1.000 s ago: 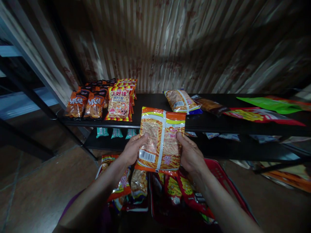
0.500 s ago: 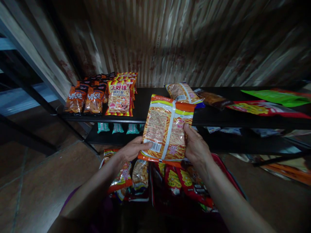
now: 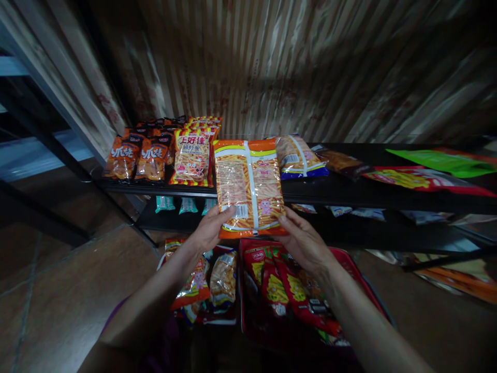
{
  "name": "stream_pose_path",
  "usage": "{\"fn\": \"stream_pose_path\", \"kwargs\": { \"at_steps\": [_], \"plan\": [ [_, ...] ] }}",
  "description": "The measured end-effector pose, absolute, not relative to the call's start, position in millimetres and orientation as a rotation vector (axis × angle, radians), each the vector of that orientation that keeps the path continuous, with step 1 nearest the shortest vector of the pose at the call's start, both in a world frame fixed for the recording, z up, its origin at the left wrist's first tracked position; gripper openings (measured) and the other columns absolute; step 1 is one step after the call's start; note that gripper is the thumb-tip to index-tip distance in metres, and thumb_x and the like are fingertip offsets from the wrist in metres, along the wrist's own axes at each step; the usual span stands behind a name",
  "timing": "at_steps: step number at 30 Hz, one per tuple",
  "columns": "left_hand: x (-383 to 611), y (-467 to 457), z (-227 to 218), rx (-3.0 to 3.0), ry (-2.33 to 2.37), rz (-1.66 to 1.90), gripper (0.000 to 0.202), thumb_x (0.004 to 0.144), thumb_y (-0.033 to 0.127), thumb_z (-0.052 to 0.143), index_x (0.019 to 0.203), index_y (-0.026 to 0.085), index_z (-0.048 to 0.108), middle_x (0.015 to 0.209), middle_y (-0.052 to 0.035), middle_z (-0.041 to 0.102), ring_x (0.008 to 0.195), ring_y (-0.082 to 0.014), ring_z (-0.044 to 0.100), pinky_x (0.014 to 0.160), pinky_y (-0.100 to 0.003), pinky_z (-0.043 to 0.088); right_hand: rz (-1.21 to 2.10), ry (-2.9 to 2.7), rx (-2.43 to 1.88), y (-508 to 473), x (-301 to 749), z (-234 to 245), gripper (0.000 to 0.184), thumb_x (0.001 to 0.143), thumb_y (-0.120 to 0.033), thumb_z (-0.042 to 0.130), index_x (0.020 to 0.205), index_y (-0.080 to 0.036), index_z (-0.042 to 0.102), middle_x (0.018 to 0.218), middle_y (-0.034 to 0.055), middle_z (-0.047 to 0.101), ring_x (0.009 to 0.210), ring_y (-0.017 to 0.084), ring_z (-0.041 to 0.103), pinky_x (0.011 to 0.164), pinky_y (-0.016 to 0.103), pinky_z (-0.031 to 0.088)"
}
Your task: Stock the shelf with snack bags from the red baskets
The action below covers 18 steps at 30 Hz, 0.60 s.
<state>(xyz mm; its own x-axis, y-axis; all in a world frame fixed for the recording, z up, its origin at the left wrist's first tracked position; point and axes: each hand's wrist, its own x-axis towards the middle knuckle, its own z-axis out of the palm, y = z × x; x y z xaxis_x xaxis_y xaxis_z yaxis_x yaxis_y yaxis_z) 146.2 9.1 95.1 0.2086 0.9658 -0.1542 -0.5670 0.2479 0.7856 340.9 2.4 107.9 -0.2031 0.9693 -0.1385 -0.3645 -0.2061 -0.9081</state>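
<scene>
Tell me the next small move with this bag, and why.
Probably push the bag forward and lay it on the shelf. Left hand and right hand pinch its bottom corners. It is upright across the shelf's front edge, between the yellow bag on its left and the blue-edged bag on its right. The spot behind it is hidden, so go slowly.

The bag (image 3: 248,186) has gone up toward 12 o'clock, from over the basket (image 3: 359,274) to the shelf (image 3: 341,189) edge, and its lean toward 1 o'clock has straightened. The left hand (image 3: 209,230) and right hand (image 3: 305,243) have slid from its sides to its lower corners, at 7 and 5 o'clock. More of the basket's red packets (image 3: 272,280) show.
</scene>
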Motion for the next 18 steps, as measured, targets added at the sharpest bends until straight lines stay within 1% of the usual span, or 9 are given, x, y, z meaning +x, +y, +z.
{"fn": "stream_pose_path", "kwargs": {
  "at_steps": [3,7,10,13,18],
  "plan": [
    [147.3,9.3,95.7,0.699,0.721,1.207,0.043,0.064,0.034,0.077,0.098,0.012,0.064,0.094,-0.0100,0.072,0.095,-0.0265,0.065,0.091,-0.041,0.047,1.615,-0.999,-0.907,1.6,339.4,106.0,0.039,0.065,-0.031,0.077,0.102,-0.026,0.066,0.108,0.0011,0.070,0.098,0.019,0.064,0.092,0.035,0.049],
    [147.4,9.7,97.2,0.790,0.595,1.196,0.043,0.069,0.024,0.073,0.108,0.014,0.060,0.103,-0.0091,0.069,0.098,-0.0239,0.064,0.093,-0.038,0.045,1.590,-1.007,-0.849,2.9,337.0,104.5,0.041,0.064,-0.026,0.078,0.103,-0.027,0.066,0.108,-0.0003,0.070,0.101,0.017,0.063,0.099,0.035,0.043],
    [146.4,9.8,97.8,0.797,0.545,1.190,0.048,0.070,0.016,0.070,0.116,0.016,0.055,0.108,-0.0083,0.067,0.101,-0.0227,0.063,0.095,-0.037,0.044,1.575,-0.999,-0.850,4.4,336.8,104.1,0.040,0.065,-0.024,0.077,0.103,-0.027,0.065,0.106,-0.0010,0.070,0.100,0.016,0.063,0.099,0.035,0.043],
    [144.4,9.5,97.6,0.791,0.507,1.191,0.055,0.068,0.010,0.067,0.120,0.018,0.052,0.112,-0.0082,0.065,0.105,-0.0233,0.060,0.097,-0.039,0.043,1.562,-0.989,-0.858,5.2,336.8,104.5,0.040,0.065,-0.024,0.077,0.103,-0.026,0.065,0.104,-0.0013,0.071,0.099,0.016,0.064,0.099,0.035,0.043],
    [142.4,8.7,99.7,0.796,0.471,1.169,0.059,0.065,0.006,0.065,0.121,0.018,0.050,0.116,-0.0086,0.063,0.109,-0.0246,0.058,0.100,-0.041,0.040,1.550,-0.981,-0.874,5.1,335.9,107.0,0.041,0.062,-0.024,0.079,0.101,-0.026,0.065,0.101,-0.0006,0.072,0.096,0.017,0.065,0.098,0.034,0.044]
  ]
}}
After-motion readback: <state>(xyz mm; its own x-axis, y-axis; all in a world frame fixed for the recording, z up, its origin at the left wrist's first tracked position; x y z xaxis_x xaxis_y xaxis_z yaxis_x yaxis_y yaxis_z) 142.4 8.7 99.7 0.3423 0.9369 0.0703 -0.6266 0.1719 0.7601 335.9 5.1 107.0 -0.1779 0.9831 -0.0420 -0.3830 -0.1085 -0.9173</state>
